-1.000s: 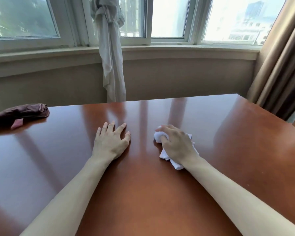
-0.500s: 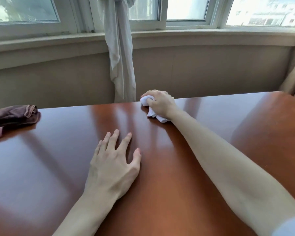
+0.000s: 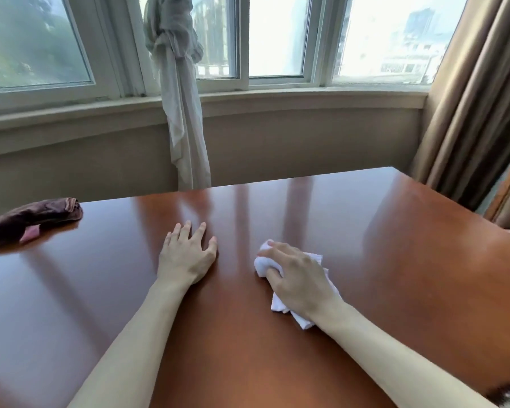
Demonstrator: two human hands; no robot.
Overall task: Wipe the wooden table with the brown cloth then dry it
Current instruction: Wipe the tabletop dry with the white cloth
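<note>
Beside a bay window, a person is drying a glossy wooden table (image 3: 395,260) with a crumpled white cloth (image 3: 280,304). The right hand (image 3: 298,278) is pressing down on the wad, its fingers (image 3: 265,253) curling over the front of it and grasping it against the wood. The left hand (image 3: 186,254) is lying flat just beside it, fingers spread and released, bracing on the surface and holding nothing. The brown cloth (image 3: 33,220) is sitting bunched at the far left of the table, well apart from both hands, its long axis running roughly left to right; the left hand is the nearer of the two to it. Judging by that, the wiping appears finished and the drying is under way, with the bare wood to the right and far edge seemingly open to the next strokes. No containers are showing. A knotted sheer curtain (image 3: 177,92) is hanging behind.
</note>
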